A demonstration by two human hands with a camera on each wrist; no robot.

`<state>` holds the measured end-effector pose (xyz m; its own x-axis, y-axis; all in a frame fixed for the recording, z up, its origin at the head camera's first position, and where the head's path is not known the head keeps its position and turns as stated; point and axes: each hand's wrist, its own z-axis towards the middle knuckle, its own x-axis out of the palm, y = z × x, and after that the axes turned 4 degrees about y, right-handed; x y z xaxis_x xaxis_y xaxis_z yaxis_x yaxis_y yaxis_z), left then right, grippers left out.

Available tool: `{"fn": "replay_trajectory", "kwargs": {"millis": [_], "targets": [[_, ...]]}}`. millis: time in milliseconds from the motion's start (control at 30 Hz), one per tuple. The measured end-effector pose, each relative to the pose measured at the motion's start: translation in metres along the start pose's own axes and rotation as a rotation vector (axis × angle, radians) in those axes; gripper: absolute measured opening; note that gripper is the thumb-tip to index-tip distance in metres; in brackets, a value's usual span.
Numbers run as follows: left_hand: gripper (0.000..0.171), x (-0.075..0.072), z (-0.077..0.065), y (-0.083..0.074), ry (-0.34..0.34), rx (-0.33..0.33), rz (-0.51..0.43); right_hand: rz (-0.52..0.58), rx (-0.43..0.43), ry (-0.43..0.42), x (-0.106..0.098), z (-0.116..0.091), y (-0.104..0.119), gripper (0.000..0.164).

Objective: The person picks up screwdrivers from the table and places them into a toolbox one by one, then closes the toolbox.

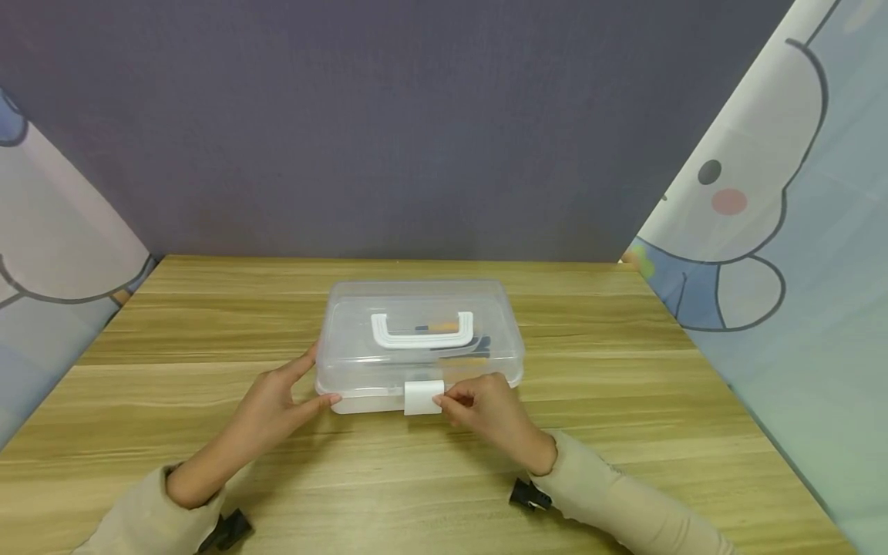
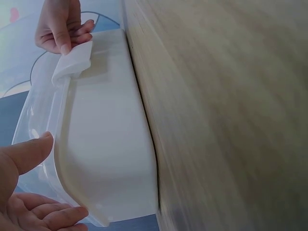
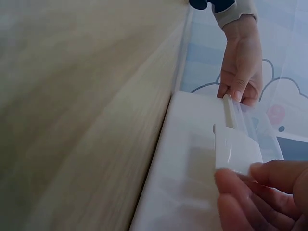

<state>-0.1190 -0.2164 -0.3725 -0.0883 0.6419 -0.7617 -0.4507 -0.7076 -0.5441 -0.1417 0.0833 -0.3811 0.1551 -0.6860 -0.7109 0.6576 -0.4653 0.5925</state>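
A clear-lidded plastic storage box with a white base sits on the table, its lid down. My left hand grips the box's front left corner, thumb on the front side and fingers round the left side. At the middle of the front, my right hand pinches the right edge of the white latch between thumb and fingers. The latch's lower end stands out from the box wall in the right wrist view. A white carrying handle lies folded on the lid.
Through the lid show a few dark and orange items, blurred by the plastic. The wood-grain table meets a dark grey panel behind the box. Cartoon-printed cloth hangs at both sides.
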Motion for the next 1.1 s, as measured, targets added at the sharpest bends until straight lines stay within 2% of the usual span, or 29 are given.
{"fn": "replay_trajectory", "kwargs": {"millis": [133,333,500,667,800,933,1100], "targets": [[0.079,-0.0007,-0.0008,-0.0007,0.011,-0.011,-0.002,-0.162,-0.063,-0.031,-0.0004,-0.0005,0.0001,0.017],[0.078,-0.001,-0.0012,-0.0007,0.015,-0.018,-0.002,-0.382,-0.161,-0.092,-0.0009,-0.0015,0.002,0.028],[0.079,-0.0014,-0.0007,-0.0004,0.026,-0.024,-0.022,-0.52,-0.282,-0.167,-0.0007,-0.0022,0.0034,0.032],[0.079,-0.0022,0.0,-0.0007,0.011,-0.009,0.009,-0.67,-0.413,-0.178,-0.0027,0.0004,0.0049,0.034],[0.079,-0.0019,-0.0001,-0.0007,0.013,-0.007,0.013,-0.738,-0.48,-0.247,-0.0027,0.003,0.0038,0.045],[0.079,-0.0013,-0.0006,-0.0007,0.017,-0.011,0.01,-0.719,-0.446,-0.28,-0.0032,0.0041,0.0028,0.067],[0.078,-0.0014,-0.0014,-0.0005,0.021,-0.015,0.006,-0.7,-0.322,-0.185,-0.0064,0.0031,0.0029,0.094]]}}
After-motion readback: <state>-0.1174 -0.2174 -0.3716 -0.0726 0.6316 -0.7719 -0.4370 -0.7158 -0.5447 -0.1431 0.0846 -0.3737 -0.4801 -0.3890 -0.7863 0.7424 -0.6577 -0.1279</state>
